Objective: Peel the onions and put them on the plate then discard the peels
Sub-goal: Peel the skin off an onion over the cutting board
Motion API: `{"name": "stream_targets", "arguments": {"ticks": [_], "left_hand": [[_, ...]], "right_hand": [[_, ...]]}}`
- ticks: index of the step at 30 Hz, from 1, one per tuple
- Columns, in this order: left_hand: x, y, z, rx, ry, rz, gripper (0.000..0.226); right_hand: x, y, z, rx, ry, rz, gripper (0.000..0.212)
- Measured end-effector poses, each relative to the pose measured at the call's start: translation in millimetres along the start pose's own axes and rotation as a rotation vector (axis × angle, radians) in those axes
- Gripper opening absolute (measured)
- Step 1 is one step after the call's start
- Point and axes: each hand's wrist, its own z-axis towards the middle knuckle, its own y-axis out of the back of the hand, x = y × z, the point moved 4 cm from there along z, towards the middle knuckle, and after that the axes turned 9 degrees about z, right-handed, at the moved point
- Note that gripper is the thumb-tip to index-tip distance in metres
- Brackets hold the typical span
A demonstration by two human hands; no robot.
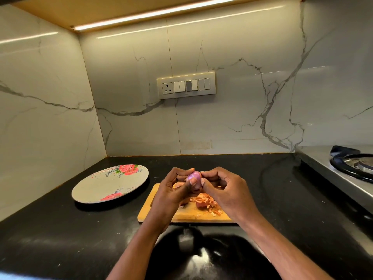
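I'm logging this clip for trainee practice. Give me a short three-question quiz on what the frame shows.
1. True or false: the floral plate already holds a peeled onion.
2. Where does the pile of loose peels lie? A) on the plate B) on the wooden cutting board C) on the stove
3. Fill in: the left hand and the right hand together hold a small purple ____ above the board.

Key: 1 false, the plate holds no onion. 2 B. 3 onion.
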Motion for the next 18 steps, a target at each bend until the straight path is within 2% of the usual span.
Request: {"name": "stream_targets", "arguments": {"ticks": [6,9,13,18], "left_hand": [[-3.1,-2.5,-1.9,0.021,0.013,-0.078,0.026],[-3.4,-1.1,-1.6,0.006,0.011,-0.085,0.025],[-4.9,0.3,-1.5,-0.003,-0.003,-0.073,0.026],[-3.1,0.3,-1.2,0.016,0.004,-0.06,0.027]], "right_hand": [[-3.8,0.2,2.0,-0.007,-0.016,0.022,0.018],[-2.0,0.4,1.9,0.006,-0.055,0.135,0.014],[4.7,-1.3,1.1,0.039,-0.021,0.134,0.025],[5.2,4.9,4.0,-0.053,0.02,0.143,0.024]]}}
